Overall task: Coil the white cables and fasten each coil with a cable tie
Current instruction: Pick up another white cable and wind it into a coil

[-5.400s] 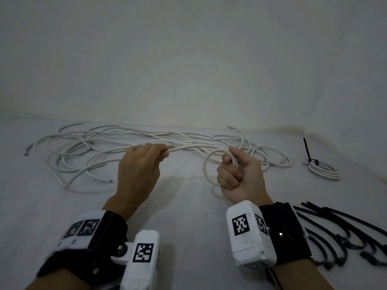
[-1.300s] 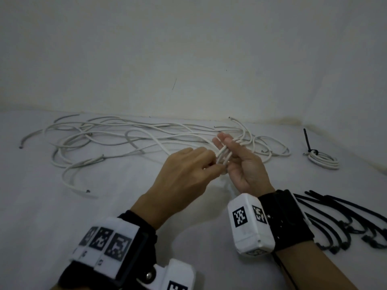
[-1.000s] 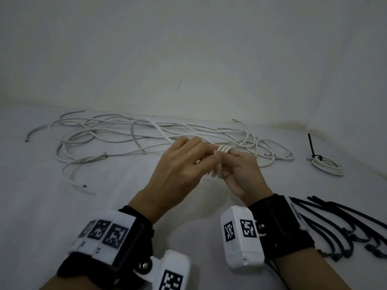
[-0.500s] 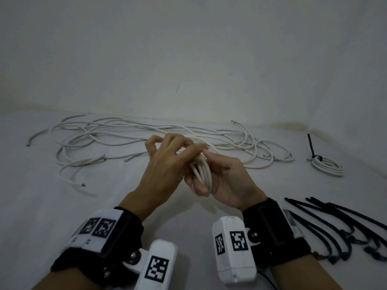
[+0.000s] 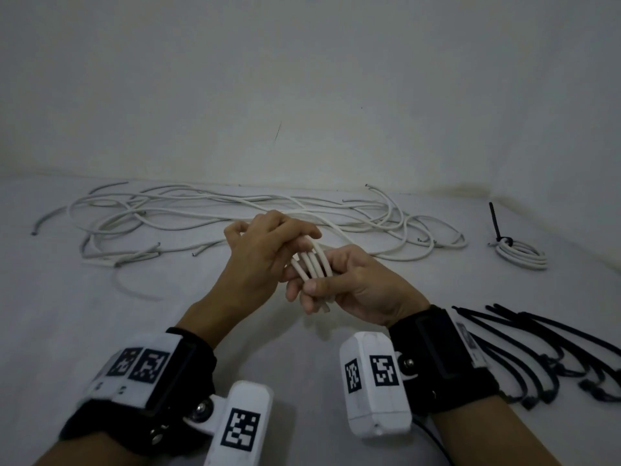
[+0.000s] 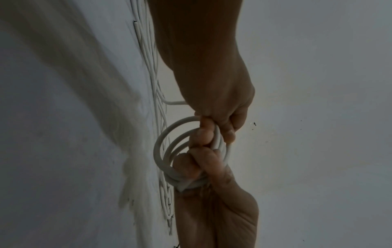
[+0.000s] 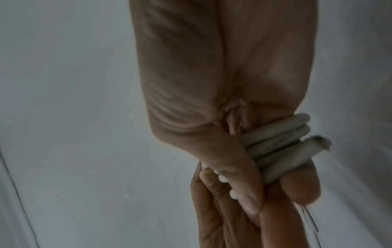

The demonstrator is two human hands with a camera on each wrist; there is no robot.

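Note:
A small coil of white cable (image 5: 312,267) is held between both hands above the table. My right hand (image 5: 353,287) grips it, thumb pressed over the strands and fingers curled underneath. My left hand (image 5: 268,253) pinches the coil's far side. The left wrist view shows several loops (image 6: 167,151) hanging from both sets of fingers. The right wrist view shows the strands (image 7: 275,142) side by side under my thumb, with a cut end (image 7: 318,142) sticking out. A strand (image 5: 339,227) runs from the coil back to the loose cable pile (image 5: 201,213).
A finished coil (image 5: 521,257) fastened with a black tie lies at the far right near the wall. Several black cable ties (image 5: 554,358) lie on the white table (image 5: 100,331) beside my right wrist. The loose cables stretch across the back of the table.
Both hands have come slightly nearer to me with the coil. The coil has turned from edge-on to lying with its strands spread across my right fingers. My left fingers have shifted on it.

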